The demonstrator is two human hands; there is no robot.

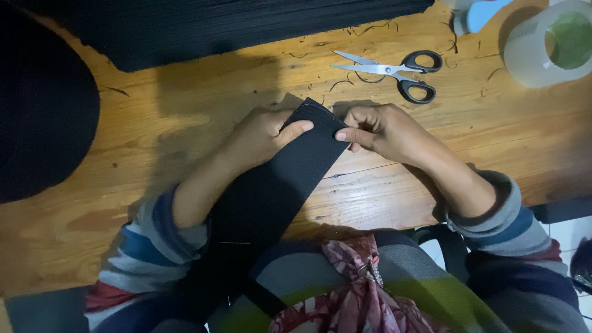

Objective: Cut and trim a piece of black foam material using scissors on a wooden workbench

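A wide black fabric strap [280,179] lies slanted across the wooden table [185,117], running from my lap up to the table's middle. My left hand [262,135] presses on its upper left side, thumb laid flat on the strap. My right hand [382,131] pinches the strap's upper right corner between thumb and fingers. The strap's top end [317,111] shows a thin stitched edge. Both sleeves are striped grey, blue and red.
Black-handled scissors [394,73] lie shut beyond my right hand. A large roll of clear tape [549,43] stands at the far right. Black fabric pieces [203,24] cover the table's back, and a rounded black piece [43,105] covers its left. Thread scraps are scattered about.
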